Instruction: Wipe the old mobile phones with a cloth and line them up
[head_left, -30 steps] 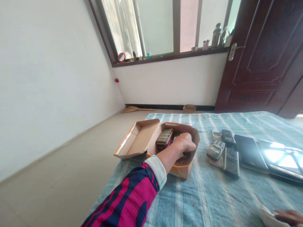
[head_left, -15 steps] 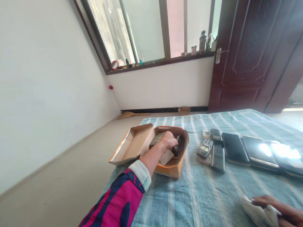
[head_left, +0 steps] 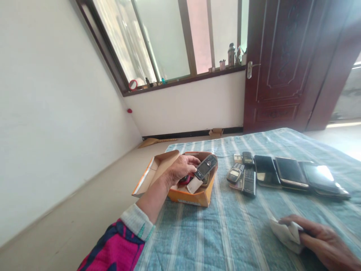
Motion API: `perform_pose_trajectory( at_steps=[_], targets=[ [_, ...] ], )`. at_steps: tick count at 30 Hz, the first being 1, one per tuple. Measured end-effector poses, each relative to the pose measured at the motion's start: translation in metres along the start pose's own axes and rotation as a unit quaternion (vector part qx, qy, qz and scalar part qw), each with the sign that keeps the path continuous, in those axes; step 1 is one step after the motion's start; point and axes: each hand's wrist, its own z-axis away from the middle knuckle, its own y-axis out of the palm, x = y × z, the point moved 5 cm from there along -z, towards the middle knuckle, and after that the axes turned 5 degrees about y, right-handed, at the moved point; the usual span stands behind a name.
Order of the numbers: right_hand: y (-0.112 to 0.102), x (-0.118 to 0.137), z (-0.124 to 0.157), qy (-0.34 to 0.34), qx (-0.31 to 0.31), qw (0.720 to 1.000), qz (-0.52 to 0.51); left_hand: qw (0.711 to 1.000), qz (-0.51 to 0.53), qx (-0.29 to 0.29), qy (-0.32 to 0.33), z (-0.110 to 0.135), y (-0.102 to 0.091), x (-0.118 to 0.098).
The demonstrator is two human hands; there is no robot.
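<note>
Over the open orange cardboard box [head_left: 188,197], my left hand [head_left: 182,168] grips a dark keypad mobile phone [head_left: 205,168] by its end. Inside the box below it are a pale card-like piece [head_left: 194,185], a red-edged item [head_left: 185,179] and other things partly hidden by my hand. At the lower right, my right hand [head_left: 324,237] is closed on a crumpled white cloth [head_left: 287,234], close to the bedspread.
Several old keypad phones [head_left: 235,173] lie grouped right of the box on the striped blue bedspread [head_left: 225,226]. Beside them is a row of dark flat touchscreen devices [head_left: 291,172]. The box's lid [head_left: 158,169] is folded back to the left. A wooden door [head_left: 279,67] stands behind.
My left hand has drawn the keypad phone up from inside the box and turned it screen outward. More of my right hand shows, still with the cloth. The camera view has shifted slightly.
</note>
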Motion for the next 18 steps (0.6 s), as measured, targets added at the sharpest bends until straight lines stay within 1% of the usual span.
perform_pose_trajectory(
  at_steps=[2, 4, 5, 7, 12, 14, 18],
  targets=[
    [0.002, 0.011, 0.004, 0.002, 0.006, 1.000, 0.002, 0.999, 0.017, 0.035, 0.005, 0.008, 0.014, -0.007],
    [0.005, 0.019, 0.007, -0.012, 0.017, 1.000, 0.003, 0.997, 0.025, 0.066, 0.005, 0.015, 0.030, -0.010],
    [0.005, 0.022, 0.008, -0.020, 0.015, 1.000, 0.004, 0.996, 0.029, 0.082, 0.005, 0.017, 0.038, -0.011],
    [0.006, 0.024, 0.009, -0.015, 0.018, 1.000, 0.005, 0.994, 0.033, 0.107, 0.005, 0.020, 0.055, -0.009],
    [0.003, 0.022, 0.006, -0.005, 0.000, 0.999, -0.037, 0.988, 0.029, 0.155, -0.003, 0.022, 0.096, 0.008],
    [0.001, 0.018, 0.003, 0.002, -0.015, 0.997, -0.074, 0.986, 0.023, 0.166, -0.010, 0.021, 0.112, 0.017],
    [0.000, 0.009, -0.003, 0.008, -0.018, 0.989, -0.147, 0.981, 0.030, 0.189, -0.018, 0.022, 0.138, 0.032]
  ],
)
